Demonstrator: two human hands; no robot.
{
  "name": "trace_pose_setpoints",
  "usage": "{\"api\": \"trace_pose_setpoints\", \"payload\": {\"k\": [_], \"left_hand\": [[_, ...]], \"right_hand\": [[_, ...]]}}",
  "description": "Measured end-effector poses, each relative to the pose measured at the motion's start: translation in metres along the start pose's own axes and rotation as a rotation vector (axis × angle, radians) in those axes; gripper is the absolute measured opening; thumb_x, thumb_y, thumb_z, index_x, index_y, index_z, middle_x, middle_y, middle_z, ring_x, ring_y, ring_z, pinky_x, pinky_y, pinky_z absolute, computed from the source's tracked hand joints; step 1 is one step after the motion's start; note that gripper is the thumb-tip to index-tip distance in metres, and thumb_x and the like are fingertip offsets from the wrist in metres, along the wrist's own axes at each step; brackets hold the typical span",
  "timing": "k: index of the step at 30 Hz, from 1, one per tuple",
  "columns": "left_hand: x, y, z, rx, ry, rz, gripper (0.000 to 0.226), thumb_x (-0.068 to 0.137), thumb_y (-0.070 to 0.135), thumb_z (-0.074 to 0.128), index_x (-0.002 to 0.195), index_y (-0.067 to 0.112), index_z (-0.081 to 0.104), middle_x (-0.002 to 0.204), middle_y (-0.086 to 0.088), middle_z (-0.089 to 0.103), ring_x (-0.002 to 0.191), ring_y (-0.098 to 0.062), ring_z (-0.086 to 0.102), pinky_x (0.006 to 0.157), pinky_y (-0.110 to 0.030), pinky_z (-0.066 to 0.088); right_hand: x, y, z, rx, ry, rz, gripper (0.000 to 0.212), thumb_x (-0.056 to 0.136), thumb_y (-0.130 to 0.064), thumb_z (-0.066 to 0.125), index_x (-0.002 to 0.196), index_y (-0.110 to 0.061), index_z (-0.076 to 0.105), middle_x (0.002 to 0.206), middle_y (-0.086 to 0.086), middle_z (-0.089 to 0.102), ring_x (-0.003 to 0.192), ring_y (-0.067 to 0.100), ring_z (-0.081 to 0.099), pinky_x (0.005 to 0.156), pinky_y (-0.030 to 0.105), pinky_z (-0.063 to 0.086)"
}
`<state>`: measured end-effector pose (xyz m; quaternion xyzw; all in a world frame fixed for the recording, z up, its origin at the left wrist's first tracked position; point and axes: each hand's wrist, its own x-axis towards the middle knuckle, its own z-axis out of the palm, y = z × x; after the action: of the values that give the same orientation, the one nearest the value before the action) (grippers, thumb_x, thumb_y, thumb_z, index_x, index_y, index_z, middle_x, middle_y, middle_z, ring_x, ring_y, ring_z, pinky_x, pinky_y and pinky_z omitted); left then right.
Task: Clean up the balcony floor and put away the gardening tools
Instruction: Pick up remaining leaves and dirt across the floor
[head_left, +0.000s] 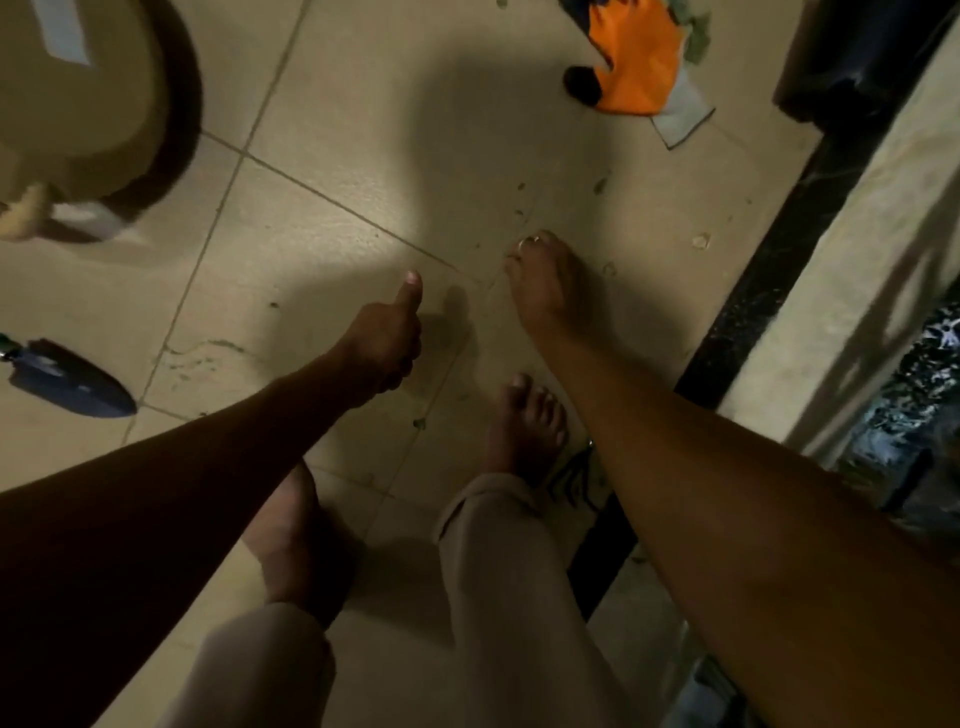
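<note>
My left hand (384, 338) hovers over the tiled floor (363, 156) with its fingers curled and the thumb sticking up; I see nothing in it. My right hand (540, 291) reaches down to the floor with straight fingers, a ring on one, among small leaf scraps (600, 184). An orange and grey gardening glove (634, 57) lies at the top, beyond the right hand. A blue trowel (67, 376) lies at the left edge. A dark hand rake (574, 475) shows partly beside my right foot (524, 421).
A large beige pot (78, 104) stands at the top left. A black threshold strip (753, 312) and a pale ledge (857, 260) run along the right. A dark object (857, 52) sits at the top right. My left foot (285, 525) is below the left arm.
</note>
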<state>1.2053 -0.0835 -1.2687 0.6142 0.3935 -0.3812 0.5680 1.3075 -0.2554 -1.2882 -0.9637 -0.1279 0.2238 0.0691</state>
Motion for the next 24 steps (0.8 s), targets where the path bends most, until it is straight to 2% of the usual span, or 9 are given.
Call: {"api": "trace_pose_setpoints", "payload": {"k": [3,5,7,10,11,13,17,20,24], "left_hand": [[0.002,-0.008,0.002,0.008,0.054,-0.005,0.075,0.097,0.077,0.020,0.058,0.018,0.046,0.055,-0.003,0.046,0.040,-0.014,0.035,0.042,-0.023,0.032],[0.001,-0.010,0.002,-0.048,0.104,-0.012,0.074,0.097,0.076,0.025,0.060,0.017,0.049,0.058,-0.004,0.049,0.043,-0.016,0.038,0.041,-0.022,0.033],[-0.002,-0.008,0.001,-0.136,0.153,-0.026,0.073,0.097,0.075,0.029,0.064,0.015,0.054,0.060,-0.005,0.049,0.043,-0.016,0.039,0.040,-0.020,0.033],[-0.006,0.001,0.001,-0.205,0.199,-0.051,0.081,0.097,0.076,0.027,0.075,0.009,0.067,0.058,-0.007,0.051,0.040,-0.016,0.043,0.042,-0.021,0.035],[-0.007,0.005,0.002,-0.221,0.184,-0.059,0.082,0.098,0.075,0.025,0.076,0.008,0.068,0.058,-0.007,0.052,0.041,-0.016,0.044,0.043,-0.022,0.036],[-0.010,0.012,0.003,-0.229,0.127,-0.071,0.082,0.099,0.073,0.024,0.071,0.008,0.064,0.057,-0.007,0.053,0.042,-0.017,0.046,0.043,-0.021,0.037],[-0.013,0.014,0.001,-0.247,0.147,-0.088,0.071,0.098,0.072,0.038,0.064,0.013,0.056,0.052,-0.006,0.050,0.040,-0.017,0.044,0.042,-0.021,0.036],[-0.016,0.005,-0.005,-0.205,0.231,-0.096,0.068,0.094,0.072,0.047,0.064,0.012,0.058,0.051,-0.007,0.052,0.039,-0.018,0.046,0.043,-0.024,0.038],[-0.020,-0.018,-0.019,-0.140,0.295,-0.097,0.068,0.095,0.071,0.048,0.063,0.012,0.055,0.052,-0.007,0.049,0.039,-0.020,0.044,0.043,-0.026,0.036]], "right_hand": [[0.002,-0.001,0.000,-0.080,0.023,-0.037,0.028,0.103,-0.025,0.046,0.099,-0.011,0.070,0.107,0.009,0.066,0.094,0.027,0.065,0.067,0.027,0.034],[0.000,-0.007,-0.002,-0.016,-0.011,-0.007,0.026,0.100,-0.024,0.049,0.094,-0.010,0.070,0.100,0.008,0.068,0.089,0.025,0.065,0.063,0.032,0.036],[-0.006,-0.017,-0.008,0.233,-0.047,0.032,0.021,0.094,-0.024,0.058,0.085,-0.011,0.073,0.084,0.003,0.070,0.077,0.020,0.066,0.065,0.034,0.046],[-0.033,-0.044,-0.021,0.611,-0.213,-0.072,0.012,0.091,-0.023,0.069,0.088,-0.015,0.078,0.078,-0.010,0.069,0.070,0.001,0.063,0.067,0.017,0.052],[-0.043,-0.052,-0.025,0.616,-0.242,-0.121,0.011,0.091,-0.025,0.069,0.088,-0.017,0.077,0.079,-0.012,0.069,0.072,0.000,0.064,0.068,0.016,0.053],[-0.058,-0.065,-0.027,0.542,-0.210,-0.170,0.018,0.091,-0.029,0.065,0.078,-0.022,0.075,0.077,-0.013,0.069,0.072,0.005,0.064,0.066,0.029,0.056],[-0.065,-0.067,-0.022,0.332,-0.123,-0.284,0.023,0.090,-0.026,0.064,0.069,-0.018,0.069,0.078,-0.006,0.054,0.074,0.017,0.057,0.057,0.031,0.038],[-0.070,-0.071,-0.013,0.322,-0.157,-0.426,0.021,0.093,-0.024,0.062,0.082,-0.012,0.075,0.086,0.000,0.053,0.086,0.022,0.057,0.062,0.033,0.040],[-0.089,-0.068,0.010,0.603,-0.165,-0.333,0.024,0.091,-0.017,0.060,0.102,-0.005,0.077,0.100,0.006,0.061,0.095,0.021,0.061,0.077,0.033,0.052]]}}
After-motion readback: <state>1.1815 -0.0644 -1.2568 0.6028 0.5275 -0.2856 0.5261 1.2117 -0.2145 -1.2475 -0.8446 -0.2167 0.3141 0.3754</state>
